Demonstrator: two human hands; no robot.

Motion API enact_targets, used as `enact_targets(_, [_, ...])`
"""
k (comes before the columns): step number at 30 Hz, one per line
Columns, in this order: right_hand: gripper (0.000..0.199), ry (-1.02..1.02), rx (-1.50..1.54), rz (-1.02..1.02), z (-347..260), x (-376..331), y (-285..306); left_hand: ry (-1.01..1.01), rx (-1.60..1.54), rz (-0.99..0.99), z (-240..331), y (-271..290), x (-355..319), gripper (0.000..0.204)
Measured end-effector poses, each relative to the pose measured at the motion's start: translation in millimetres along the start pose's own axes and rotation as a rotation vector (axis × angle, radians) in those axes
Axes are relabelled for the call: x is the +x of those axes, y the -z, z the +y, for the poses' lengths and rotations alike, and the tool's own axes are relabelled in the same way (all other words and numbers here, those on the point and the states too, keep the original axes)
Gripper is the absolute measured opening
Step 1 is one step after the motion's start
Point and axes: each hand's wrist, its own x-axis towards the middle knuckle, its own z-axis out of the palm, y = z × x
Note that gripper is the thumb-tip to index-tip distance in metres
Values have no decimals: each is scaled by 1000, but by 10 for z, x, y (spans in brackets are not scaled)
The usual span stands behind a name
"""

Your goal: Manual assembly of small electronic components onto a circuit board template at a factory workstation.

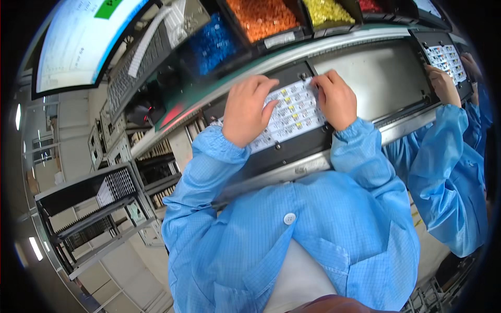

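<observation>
A white circuit board panel with small yellow parts lies in a black carrier tray on the conveyor in front of me. My left hand rests on the panel's left part, fingers curled down onto it. My right hand presses on the panel's right edge, fingertips at its upper corner. Neither hand visibly holds a loose part. Both arms are in blue coat sleeves.
Bins of blue, orange, yellow and red small parts line the far side. A co-worker's hand works on another board at the right. A monitor hangs upper left; racks stand at left.
</observation>
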Motion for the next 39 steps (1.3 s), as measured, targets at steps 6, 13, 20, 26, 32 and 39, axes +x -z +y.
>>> enact_targets(6, [17,-169,227,-53,201,5,154,-337,385,203,-137,383,1775,37])
enact_targets(13, [27,-187,377,-23,392,154,277,227,692,-397,-773,-72,3767,44])
enact_targets(20, [16,-124,-8,303,1506,1628,965,331,512,-152,-1113,-341,3901,43])
enact_targets(26, [42,-342,-519,-262,2460,2757,655,204,473,-226,-1128,-217,3858,41])
enact_targets(32, [40,-336,-233,-65,2601,2921,356,212,361,-26,-1110,-106,3708,30])
enact_targets(39, [29,-686,782,27,2534,2944,530,489,-255,-9,-1082,-22,3778,29])
